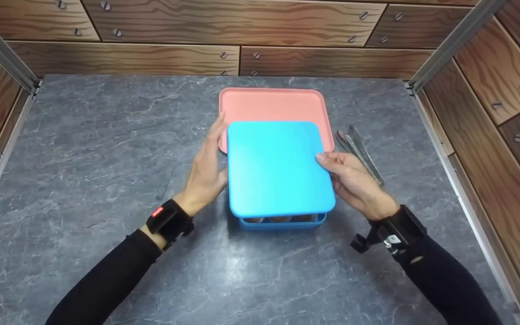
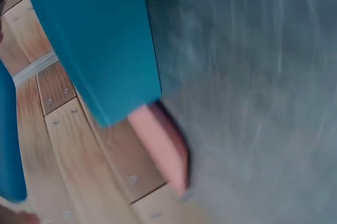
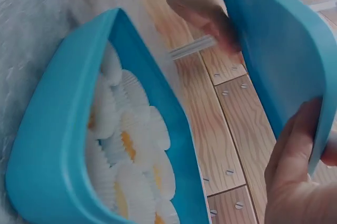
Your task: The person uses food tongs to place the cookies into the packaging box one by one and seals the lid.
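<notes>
My right hand [image 1: 357, 180] pinches the right edge of a light-blue lid [image 1: 280, 167], thumb on top and fingers underneath. At the lid's left edge is my left hand [image 1: 206, 167], its fingers extended alongside. Under the raised lid stands a blue rectangular box [image 3: 47, 124], whose front rim shows in the head view. Several small cakes in white pleated paper cups [image 3: 131, 145] fill it, with bits of orange showing. In the right wrist view the lid [image 3: 279, 39] is tilted up and apart from the box.
A pink tray [image 1: 273, 104] lies behind the box, partly covered by the lid in the head view. Metal cutlery [image 1: 360, 151] rests to the right, near my right hand. Wood-patterned walls [image 1: 174, 22] border the grey marbled table [image 1: 106, 122] at the back and sides.
</notes>
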Tool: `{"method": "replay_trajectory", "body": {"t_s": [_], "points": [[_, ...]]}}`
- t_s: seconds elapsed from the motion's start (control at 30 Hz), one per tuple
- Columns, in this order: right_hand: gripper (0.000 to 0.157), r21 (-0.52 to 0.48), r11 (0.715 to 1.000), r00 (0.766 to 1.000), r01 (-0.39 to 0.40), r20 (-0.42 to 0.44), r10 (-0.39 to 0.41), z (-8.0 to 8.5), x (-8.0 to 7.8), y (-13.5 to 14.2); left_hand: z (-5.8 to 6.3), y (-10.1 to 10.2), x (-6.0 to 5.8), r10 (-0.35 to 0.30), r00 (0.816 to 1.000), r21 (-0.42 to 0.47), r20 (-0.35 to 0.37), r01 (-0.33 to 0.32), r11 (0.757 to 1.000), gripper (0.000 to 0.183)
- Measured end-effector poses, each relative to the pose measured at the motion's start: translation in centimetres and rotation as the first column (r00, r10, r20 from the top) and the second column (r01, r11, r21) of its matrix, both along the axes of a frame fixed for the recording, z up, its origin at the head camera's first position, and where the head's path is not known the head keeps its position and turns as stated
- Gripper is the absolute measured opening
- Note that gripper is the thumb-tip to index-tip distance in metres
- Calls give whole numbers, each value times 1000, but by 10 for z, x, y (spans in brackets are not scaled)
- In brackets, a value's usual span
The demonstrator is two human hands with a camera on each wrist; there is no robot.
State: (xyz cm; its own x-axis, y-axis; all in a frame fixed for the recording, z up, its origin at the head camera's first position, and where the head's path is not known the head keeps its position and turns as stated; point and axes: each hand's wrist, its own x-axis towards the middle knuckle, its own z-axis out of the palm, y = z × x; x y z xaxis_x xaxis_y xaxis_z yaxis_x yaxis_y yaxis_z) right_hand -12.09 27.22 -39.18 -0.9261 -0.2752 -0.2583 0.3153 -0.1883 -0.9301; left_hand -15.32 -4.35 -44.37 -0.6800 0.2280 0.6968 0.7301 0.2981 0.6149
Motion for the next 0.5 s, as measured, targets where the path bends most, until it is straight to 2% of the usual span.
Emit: {"method": "replay_trajectory", "body": {"t_s": [0.03, 0.07, 0.1, 0.17, 0.23, 0.27, 0.3, 0.37, 0.5], "points": [[21, 13, 1000, 1000, 7, -11, -7, -1, 1, 0, -1, -1, 3, -19, 990, 37, 137, 15, 999, 72], [20, 30, 999, 1000, 18, -23, -18, -3, 1, 0, 0, -2, 5, -36, 961, 69, 276, 17, 997, 73], [19, 45, 998, 999, 34, -33, -32, -4, 1, 1, 0, -2, 7, -66, 915, 114, 397, 22, 993, 72], [19, 72, 995, 997, 63, -45, -59, -8, -1, 3, 4, -1, 10, -128, 793, 200, 595, 8, 980, 63], [19, 92, 993, 996, 76, -45, -72, -13, -2, 5, 7, 2, 13, -171, 673, 249, 720, -19, 968, 54], [20, 101, 992, 997, 73, -41, -69, -15, -3, 5, 8, 3, 13, -181, 637, 253, 749, -24, 967, 52], [20, 114, 991, 997, 67, -37, -63, -18, -3, 6, 9, 4, 14, -192, 611, 258, 768, -21, 966, 53], [23, 154, 987, 999, 48, -31, -44, -22, -4, 7, 8, 4, 15, -165, 586, 211, 794, -11, 977, 59], [37, 307, 952, 999, 8, -44, 6, -26, -4, 9, 3, 3, 18, -107, 567, 121, 816, 12, 993, 66]]}}
